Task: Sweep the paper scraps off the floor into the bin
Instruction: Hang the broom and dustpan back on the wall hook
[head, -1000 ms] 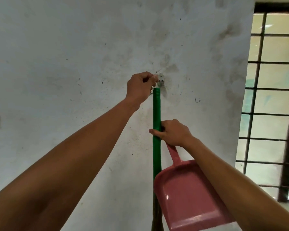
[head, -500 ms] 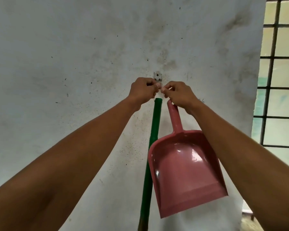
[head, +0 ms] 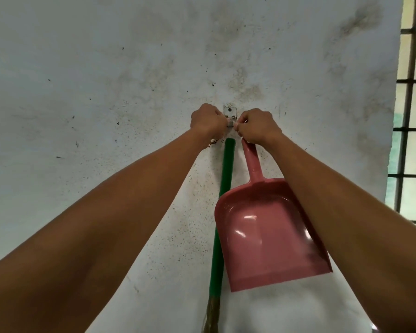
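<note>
A broom with a green handle (head: 222,200) hangs down a stained white wall, its straw bristles (head: 211,313) at the bottom edge. To its right hangs a pink dustpan (head: 269,234), pan downward. Both my hands are raised to a small metal hook plate (head: 229,111) on the wall. My left hand (head: 208,121) pinches something small at the hook, just above the broom's top; it looks like the broom's hanging loop. My right hand (head: 257,127) grips the top of the dustpan's handle right beside the hook. No paper scraps, floor or bin are in view.
The white wall (head: 106,80) fills most of the view. A barred window (head: 411,116) runs down the right edge.
My right hand has let go of the broom's handle and risen with the dustpan to the hook, next to my left hand. The left hand stayed at the hook.
</note>
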Motion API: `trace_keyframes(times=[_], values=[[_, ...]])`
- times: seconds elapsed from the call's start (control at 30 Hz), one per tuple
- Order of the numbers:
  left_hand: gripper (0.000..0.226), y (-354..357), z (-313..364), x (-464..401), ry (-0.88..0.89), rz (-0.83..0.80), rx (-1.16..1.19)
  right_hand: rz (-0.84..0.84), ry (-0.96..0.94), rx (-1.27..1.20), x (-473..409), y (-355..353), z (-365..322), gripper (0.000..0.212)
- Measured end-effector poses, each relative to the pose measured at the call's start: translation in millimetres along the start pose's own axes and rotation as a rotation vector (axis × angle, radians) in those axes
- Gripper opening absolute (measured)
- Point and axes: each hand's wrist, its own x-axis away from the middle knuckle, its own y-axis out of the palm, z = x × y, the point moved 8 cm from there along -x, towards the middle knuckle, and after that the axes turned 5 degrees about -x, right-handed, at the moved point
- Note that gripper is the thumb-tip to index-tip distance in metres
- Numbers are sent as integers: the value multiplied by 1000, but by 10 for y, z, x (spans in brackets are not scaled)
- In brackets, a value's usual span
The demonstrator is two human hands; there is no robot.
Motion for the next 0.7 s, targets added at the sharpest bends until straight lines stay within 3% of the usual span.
trace_keyframes(times=[0.2, 0.4, 0.6, 0.7], values=[[10, 57, -75, 47, -46, -80, 54, -114, 48, -25, 96, -10, 74, 18], [15, -125, 91, 341, 45, 80, 8, -245, 169, -53, 290, -175, 52, 25], [10, 44, 315, 790, 98, -102, 63, -274, 178, -184, 607, -477, -67, 33], [12, 124, 375, 1023, 45, -239, 223, -293, 108, -275, 795, -605, -164, 30]])
